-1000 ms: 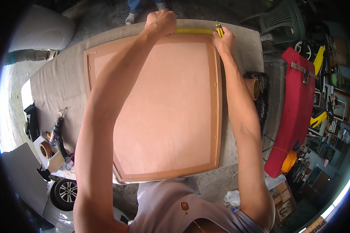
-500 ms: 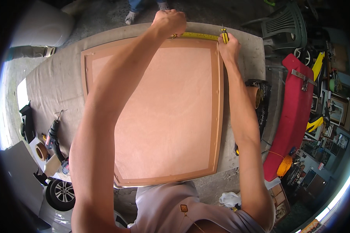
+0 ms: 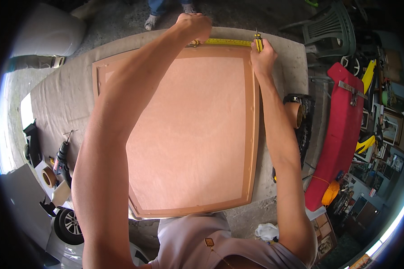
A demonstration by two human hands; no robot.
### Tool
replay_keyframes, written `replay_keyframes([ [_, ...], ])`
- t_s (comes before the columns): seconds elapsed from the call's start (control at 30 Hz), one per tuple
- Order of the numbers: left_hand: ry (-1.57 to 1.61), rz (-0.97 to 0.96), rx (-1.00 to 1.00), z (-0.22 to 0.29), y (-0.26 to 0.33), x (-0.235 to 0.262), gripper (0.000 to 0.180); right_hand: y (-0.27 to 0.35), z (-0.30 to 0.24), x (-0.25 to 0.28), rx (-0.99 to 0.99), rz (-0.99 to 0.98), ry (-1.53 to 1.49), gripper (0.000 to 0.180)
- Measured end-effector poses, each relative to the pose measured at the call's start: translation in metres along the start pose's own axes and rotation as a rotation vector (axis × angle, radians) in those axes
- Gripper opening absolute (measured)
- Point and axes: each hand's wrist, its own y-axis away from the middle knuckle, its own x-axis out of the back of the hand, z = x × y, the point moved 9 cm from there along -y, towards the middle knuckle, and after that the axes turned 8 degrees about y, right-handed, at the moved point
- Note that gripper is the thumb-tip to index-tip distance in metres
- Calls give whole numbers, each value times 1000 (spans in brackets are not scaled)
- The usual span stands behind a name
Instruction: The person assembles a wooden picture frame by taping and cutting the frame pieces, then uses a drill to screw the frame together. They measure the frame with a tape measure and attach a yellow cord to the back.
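Yellow tape (image 3: 229,42) is kept along the far edge of the framed panel (image 3: 188,125), almost unmoved; the span seems steady.
Yellow-black tool (image 3: 258,44) is gripped by the right hand (image 3: 264,56); the left hand (image 3: 194,28) is curled, its hold cannot be told.

Before me lies a large four-sided panel (image 3: 188,130), pale pinkish-brown with a darker tan border, flat. A yellow measuring tape (image 3: 229,42) stretches straight along its far edge (its left end seems hidden by my left hand (image 3: 195,27)). My right hand (image 3: 264,55) holds a small yellow-and-black tool (image 3: 258,44), thin tip pointing away from me.
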Motion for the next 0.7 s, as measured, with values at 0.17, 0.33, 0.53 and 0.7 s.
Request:
replay_keyframes([
  [0.17, -12, -86, 35, 2, 1, -1, 43, -2, -5, 1, 43, -55, 108, 15],
  [0.33, -49, -93, 18, 2, -3, -6, 44, 10, -55, 15, 113, -161, -21, 24],
  [0.53, -16, -49, 0, -1, -8, -7, 34, 32, -99, -20, 282, -437, -81, 26],
  [0.7, -26, -69, 3, 0, -8, -6, 35, 31, -105, -36, 348, -540, 30, 23],
])
